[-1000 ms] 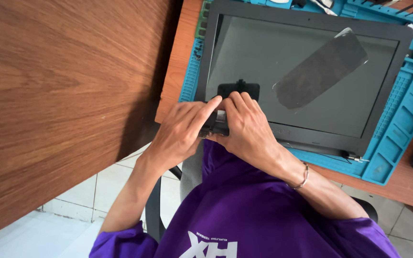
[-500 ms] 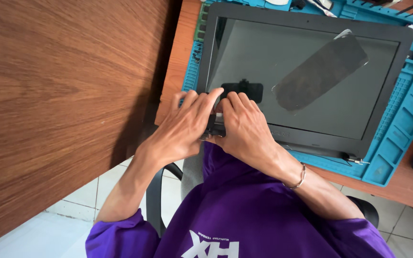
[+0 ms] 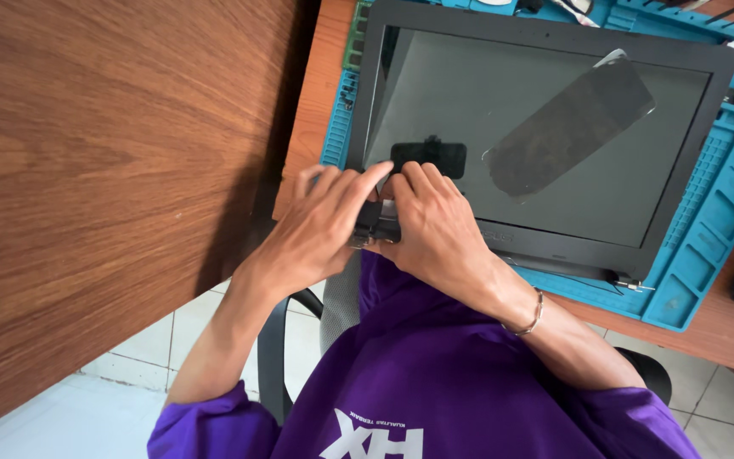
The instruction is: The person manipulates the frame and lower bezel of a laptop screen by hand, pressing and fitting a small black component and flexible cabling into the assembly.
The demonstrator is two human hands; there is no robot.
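Both hands meet at the near left corner of a dark laptop screen panel (image 3: 537,119), which lies flat on a blue repair mat (image 3: 707,212) on the wooden worktop (image 3: 307,110). The left hand (image 3: 320,225) and right hand (image 3: 435,225) have fingers curled, pressed together on a small dark hinge part (image 3: 377,223) at the panel's edge. A wooden board (image 3: 104,170) stands to the left.

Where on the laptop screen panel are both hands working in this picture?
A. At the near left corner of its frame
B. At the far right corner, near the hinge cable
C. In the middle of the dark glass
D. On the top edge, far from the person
A: the left hand and the right hand meet with their fingers at the near left corner of the laptop screen panel, which lies on the blue work mat.
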